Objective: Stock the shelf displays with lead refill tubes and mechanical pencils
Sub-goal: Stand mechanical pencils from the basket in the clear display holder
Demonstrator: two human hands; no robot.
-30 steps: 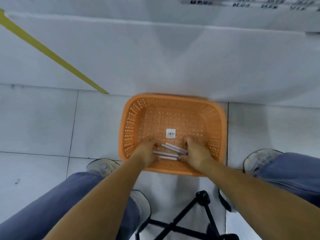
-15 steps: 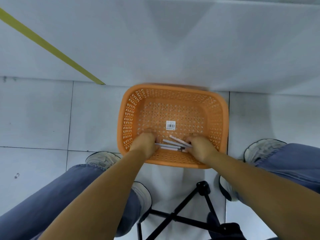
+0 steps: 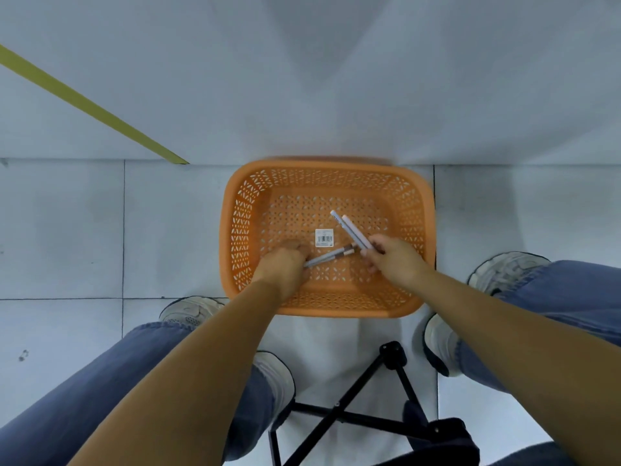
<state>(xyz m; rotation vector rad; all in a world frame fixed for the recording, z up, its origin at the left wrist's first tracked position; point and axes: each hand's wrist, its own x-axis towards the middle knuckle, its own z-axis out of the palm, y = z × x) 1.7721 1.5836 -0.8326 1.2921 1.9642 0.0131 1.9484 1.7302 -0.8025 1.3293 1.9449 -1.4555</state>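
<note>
Head view: orange basket [image 3: 242, 230] sits on the floor [image 3: 168, 230] right in front of me, so both hands reach in. Left hand [image 3: 284, 265] is clenched round the near ends of two grey pencils [image 3: 331, 256]. Right hand [image 3: 395, 258] grasps two white pencils [image 3: 351, 230], likely gathered for the shelf. The shelf is out of frame, my fingertips are hidden, and the barcode label [image 3: 324, 237] is unreadable.
</note>
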